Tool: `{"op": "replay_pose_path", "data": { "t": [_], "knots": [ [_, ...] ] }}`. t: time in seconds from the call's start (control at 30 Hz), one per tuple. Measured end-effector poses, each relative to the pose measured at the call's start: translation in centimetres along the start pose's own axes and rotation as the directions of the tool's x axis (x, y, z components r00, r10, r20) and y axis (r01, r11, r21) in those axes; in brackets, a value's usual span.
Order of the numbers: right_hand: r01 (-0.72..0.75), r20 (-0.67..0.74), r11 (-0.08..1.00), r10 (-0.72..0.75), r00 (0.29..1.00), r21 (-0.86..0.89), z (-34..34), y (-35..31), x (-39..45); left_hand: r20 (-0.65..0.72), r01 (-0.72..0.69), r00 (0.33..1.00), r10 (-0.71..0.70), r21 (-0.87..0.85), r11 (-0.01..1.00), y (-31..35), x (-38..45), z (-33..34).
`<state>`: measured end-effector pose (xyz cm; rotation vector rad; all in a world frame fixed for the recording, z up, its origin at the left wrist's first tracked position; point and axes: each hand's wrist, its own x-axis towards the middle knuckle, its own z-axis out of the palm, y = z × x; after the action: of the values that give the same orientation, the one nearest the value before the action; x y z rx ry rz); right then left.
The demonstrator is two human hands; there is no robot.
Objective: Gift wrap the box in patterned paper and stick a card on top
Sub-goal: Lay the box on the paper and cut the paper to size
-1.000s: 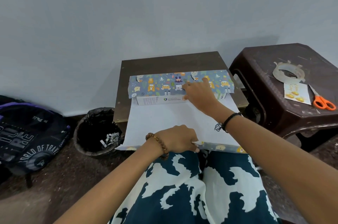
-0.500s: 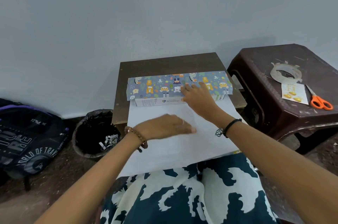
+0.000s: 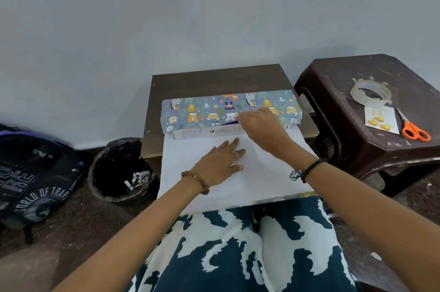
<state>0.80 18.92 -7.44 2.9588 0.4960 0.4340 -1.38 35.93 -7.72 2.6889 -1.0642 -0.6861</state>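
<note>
A long white box (image 3: 204,132) lies across the small brown table (image 3: 214,79). The patterned paper (image 3: 202,113), blue with cartoon animals, is folded over the box's top, and its white underside (image 3: 269,177) spreads toward my lap. My right hand (image 3: 262,127) presses flat on the folded flap at the box's top edge. My left hand (image 3: 220,165) lies flat, fingers spread, on the white side of the paper just in front of the box. A small card (image 3: 381,120) with yellow shapes lies on the dark plastic stool (image 3: 345,105) at the right.
On the stool also rest a tape roll (image 3: 371,94) and orange-handled scissors (image 3: 414,130). A black-lined bin (image 3: 119,170) stands on the floor left of the table, and a dark backpack (image 3: 31,172) lies further left. A plain wall stands behind.
My left hand let go of the paper's near edge and moved forward to lie flat close to the box. The near edge dropped flat. My right hand stayed on the flap.
</note>
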Motion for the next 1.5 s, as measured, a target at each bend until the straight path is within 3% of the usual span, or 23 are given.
{"op": "replay_pose_path", "data": {
  "t": [0.2, 0.5, 0.73, 1.03, 1.3, 1.5],
  "knots": [
    [0.085, -0.226, 0.991, -0.059, 0.972, 0.107, -0.7, 0.1, -1.0, 0.035, 0.044, 0.998, -0.045, 0.010, 0.999, 0.2, 0.1, 0.0],
    [0.164, -0.239, 0.982, -0.182, 0.954, -0.092, 0.8, 0.3, -1.0, -0.062, 0.024, 0.998, -0.023, 0.013, 1.000, 0.9, -0.5, -0.6],
    [0.217, -0.244, 0.976, -0.218, 0.945, -0.030, 0.5, 0.1, -0.6, 0.117, 0.123, 0.985, -0.124, 0.018, 0.992, 0.6, -0.3, -0.4],
    [0.283, -0.274, 0.955, -0.296, 0.915, -0.087, 0.3, 0.0, -0.7, 0.114, 0.106, 0.987, -0.115, 0.080, 0.991, 0.4, -0.1, -0.3],
    [0.254, -0.334, 0.966, -0.258, 0.906, -0.059, -0.3, 0.0, -1.2, -0.001, 0.030, 1.000, -0.030, 0.031, 0.999, 0.4, -0.9, 0.2],
    [0.237, -0.359, 0.970, -0.238, 0.902, -0.049, -0.6, -0.1, -1.8, -0.083, -0.001, 0.997, 0.012, 0.133, 0.991, 0.8, -1.0, 0.4]
  ]
}}
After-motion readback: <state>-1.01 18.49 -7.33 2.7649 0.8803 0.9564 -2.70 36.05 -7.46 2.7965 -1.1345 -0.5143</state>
